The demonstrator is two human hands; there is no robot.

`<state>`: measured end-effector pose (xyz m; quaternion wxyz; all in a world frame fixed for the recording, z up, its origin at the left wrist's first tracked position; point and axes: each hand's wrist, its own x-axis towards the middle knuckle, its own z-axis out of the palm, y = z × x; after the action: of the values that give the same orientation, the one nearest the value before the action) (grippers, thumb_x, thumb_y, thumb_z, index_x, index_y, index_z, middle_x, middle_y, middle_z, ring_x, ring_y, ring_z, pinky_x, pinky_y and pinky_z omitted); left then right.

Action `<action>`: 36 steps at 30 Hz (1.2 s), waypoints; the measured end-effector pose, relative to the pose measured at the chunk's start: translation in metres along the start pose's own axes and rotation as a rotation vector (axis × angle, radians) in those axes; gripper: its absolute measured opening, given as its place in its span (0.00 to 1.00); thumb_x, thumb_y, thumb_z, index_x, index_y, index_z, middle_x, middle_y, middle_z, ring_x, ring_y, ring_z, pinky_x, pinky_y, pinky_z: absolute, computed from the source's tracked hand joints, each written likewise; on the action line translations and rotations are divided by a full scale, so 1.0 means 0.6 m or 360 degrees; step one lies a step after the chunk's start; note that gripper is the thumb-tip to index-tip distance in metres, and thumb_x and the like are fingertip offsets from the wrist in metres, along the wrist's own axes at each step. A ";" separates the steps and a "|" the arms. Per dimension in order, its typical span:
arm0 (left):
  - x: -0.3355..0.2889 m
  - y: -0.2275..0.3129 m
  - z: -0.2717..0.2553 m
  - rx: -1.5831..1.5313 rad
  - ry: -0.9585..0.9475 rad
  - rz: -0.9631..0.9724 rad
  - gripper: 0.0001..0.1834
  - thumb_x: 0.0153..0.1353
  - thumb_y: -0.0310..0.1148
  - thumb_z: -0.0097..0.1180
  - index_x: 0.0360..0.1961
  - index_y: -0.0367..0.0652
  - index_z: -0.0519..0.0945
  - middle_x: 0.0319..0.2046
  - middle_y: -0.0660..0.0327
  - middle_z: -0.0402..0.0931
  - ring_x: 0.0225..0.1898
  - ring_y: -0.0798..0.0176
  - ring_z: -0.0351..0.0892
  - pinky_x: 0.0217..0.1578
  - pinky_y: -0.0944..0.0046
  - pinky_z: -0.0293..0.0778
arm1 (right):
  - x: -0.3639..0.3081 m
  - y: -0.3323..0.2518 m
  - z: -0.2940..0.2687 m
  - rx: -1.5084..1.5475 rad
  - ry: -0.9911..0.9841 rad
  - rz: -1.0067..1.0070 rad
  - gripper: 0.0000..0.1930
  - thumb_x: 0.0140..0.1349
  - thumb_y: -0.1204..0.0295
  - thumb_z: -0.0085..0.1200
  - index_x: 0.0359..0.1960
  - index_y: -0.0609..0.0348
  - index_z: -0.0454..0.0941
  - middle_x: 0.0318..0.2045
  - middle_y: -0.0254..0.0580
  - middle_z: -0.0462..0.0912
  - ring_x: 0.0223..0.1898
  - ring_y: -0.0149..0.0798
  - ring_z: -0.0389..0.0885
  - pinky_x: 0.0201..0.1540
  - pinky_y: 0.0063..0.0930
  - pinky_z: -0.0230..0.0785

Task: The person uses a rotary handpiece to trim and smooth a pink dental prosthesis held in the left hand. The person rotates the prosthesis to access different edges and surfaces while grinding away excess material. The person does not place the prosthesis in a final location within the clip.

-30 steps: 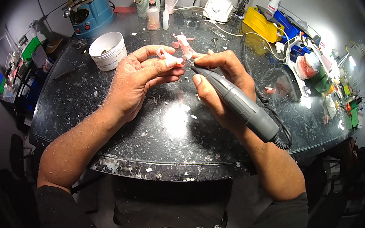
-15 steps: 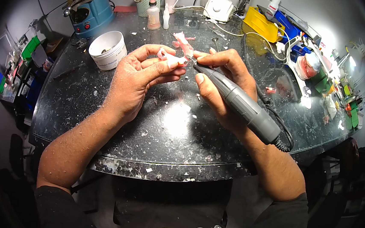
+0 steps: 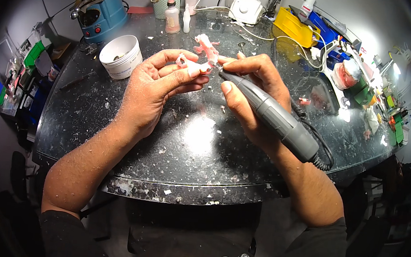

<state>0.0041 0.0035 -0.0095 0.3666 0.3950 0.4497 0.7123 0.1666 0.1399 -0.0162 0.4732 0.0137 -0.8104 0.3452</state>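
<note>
The pink-and-white denture piece (image 3: 212, 56) is curved and ragged, with a small loop at its left end. It is raised above the dark, speckled surface (image 3: 179, 150), pinched in the fingers of the left hand (image 3: 153, 88). The right hand (image 3: 269, 83) grips a grey rotary handpiece (image 3: 278, 120), tip beside the piece. A white tub (image 3: 128, 64) holds indistinct bits; a pale-green cup (image 3: 159, 10) holds slender tools.

Pink-and-white piece (image 3: 213, 57), grey handpiece (image 3: 270, 112), white-speckled black table (image 3: 179, 158); at far left, blue machine (image 3: 108, 20) with 2 red buttons (image 3: 98, 30)
</note>
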 end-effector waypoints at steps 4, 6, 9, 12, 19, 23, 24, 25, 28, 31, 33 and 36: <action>0.000 -0.002 -0.002 0.0022 -0.0002 -0.0001 0.14 0.69 0.27 0.58 0.53 0.33 0.76 0.44 0.50 0.84 0.46 0.59 0.86 0.52 0.62 0.83 | 0.000 -0.003 0.000 -0.0020 -0.0001 0.0011 0.13 0.57 0.71 0.64 0.43 0.61 0.79 0.35 0.42 0.82 0.40 0.36 0.84 0.46 0.30 0.76; 0.000 -0.002 -0.003 0.0016 0.0001 0.0006 0.14 0.70 0.28 0.58 0.53 0.33 0.76 0.44 0.50 0.84 0.47 0.59 0.86 0.52 0.62 0.83 | 0.002 -0.004 -0.001 -0.0015 -0.0035 -0.0019 0.14 0.58 0.71 0.64 0.43 0.61 0.78 0.35 0.42 0.82 0.39 0.37 0.84 0.46 0.30 0.76; -0.002 0.004 0.003 0.0073 0.0004 -0.0021 0.17 0.66 0.29 0.60 0.54 0.34 0.76 0.45 0.53 0.82 0.48 0.60 0.85 0.55 0.59 0.79 | 0.000 0.000 -0.001 0.0014 0.0008 -0.0019 0.14 0.57 0.71 0.64 0.43 0.61 0.79 0.35 0.43 0.82 0.39 0.37 0.84 0.46 0.30 0.76; 0.000 0.001 0.001 0.0079 -0.0006 -0.0030 0.17 0.66 0.29 0.60 0.54 0.34 0.76 0.45 0.53 0.82 0.48 0.60 0.85 0.56 0.59 0.79 | 0.000 0.000 -0.001 -0.0012 0.0042 0.0007 0.13 0.57 0.72 0.64 0.43 0.61 0.79 0.36 0.43 0.82 0.40 0.36 0.84 0.47 0.29 0.76; -0.002 0.002 0.001 0.0064 0.0017 -0.0030 0.17 0.66 0.29 0.60 0.54 0.34 0.76 0.45 0.52 0.82 0.48 0.60 0.85 0.56 0.59 0.79 | 0.001 -0.005 -0.002 -0.0031 -0.0030 -0.0042 0.14 0.56 0.72 0.64 0.44 0.61 0.78 0.36 0.43 0.82 0.40 0.37 0.84 0.46 0.30 0.76; 0.000 -0.002 0.000 0.0009 0.0022 -0.0011 0.14 0.69 0.28 0.59 0.52 0.33 0.75 0.44 0.49 0.84 0.47 0.58 0.86 0.52 0.62 0.83 | 0.001 0.000 -0.004 -0.0066 -0.0074 -0.0069 0.16 0.56 0.72 0.65 0.45 0.61 0.78 0.37 0.43 0.81 0.40 0.38 0.84 0.46 0.29 0.77; 0.000 -0.002 0.001 -0.0003 0.0027 -0.0018 0.14 0.69 0.28 0.59 0.52 0.33 0.75 0.44 0.49 0.84 0.47 0.58 0.86 0.52 0.62 0.83 | 0.002 0.000 -0.005 -0.0075 -0.0091 -0.0083 0.16 0.56 0.72 0.65 0.45 0.61 0.78 0.37 0.43 0.81 0.40 0.38 0.84 0.46 0.29 0.77; 0.000 -0.002 0.000 -0.0004 0.0026 -0.0019 0.14 0.69 0.28 0.59 0.52 0.33 0.75 0.44 0.49 0.84 0.47 0.58 0.86 0.52 0.62 0.83 | 0.002 0.000 -0.005 -0.0088 -0.0092 -0.0114 0.16 0.56 0.72 0.65 0.45 0.61 0.78 0.36 0.43 0.81 0.40 0.38 0.84 0.45 0.30 0.77; -0.001 -0.002 -0.001 -0.0013 0.0012 -0.0016 0.14 0.69 0.28 0.59 0.52 0.32 0.75 0.44 0.48 0.84 0.47 0.58 0.86 0.52 0.62 0.83 | 0.002 -0.004 -0.004 -0.0082 -0.0098 -0.0122 0.16 0.56 0.73 0.64 0.45 0.61 0.78 0.36 0.43 0.81 0.40 0.39 0.84 0.45 0.30 0.77; 0.000 -0.001 0.000 -0.0037 0.0009 -0.0012 0.14 0.69 0.28 0.59 0.52 0.33 0.75 0.44 0.48 0.84 0.47 0.58 0.86 0.52 0.62 0.83 | 0.001 0.000 -0.003 -0.0067 -0.0078 -0.0100 0.15 0.56 0.73 0.64 0.45 0.61 0.78 0.36 0.43 0.81 0.40 0.39 0.84 0.45 0.30 0.77; 0.000 -0.002 0.001 -0.0006 0.0018 -0.0015 0.15 0.69 0.28 0.59 0.53 0.32 0.75 0.44 0.48 0.84 0.47 0.58 0.86 0.52 0.62 0.83 | 0.001 0.000 -0.003 -0.0070 -0.0053 -0.0100 0.15 0.56 0.73 0.64 0.45 0.61 0.78 0.36 0.43 0.81 0.40 0.38 0.84 0.45 0.30 0.77; 0.000 0.002 0.001 0.0009 0.0026 -0.0005 0.15 0.69 0.28 0.59 0.54 0.33 0.75 0.44 0.50 0.84 0.47 0.59 0.86 0.52 0.62 0.83 | 0.002 -0.002 -0.002 -0.0061 -0.0092 -0.0114 0.14 0.57 0.73 0.63 0.44 0.60 0.78 0.35 0.43 0.80 0.39 0.37 0.83 0.45 0.29 0.76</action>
<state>0.0043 0.0033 -0.0083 0.3629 0.3894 0.4554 0.7137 0.1673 0.1400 -0.0139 0.4617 0.0437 -0.8292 0.3119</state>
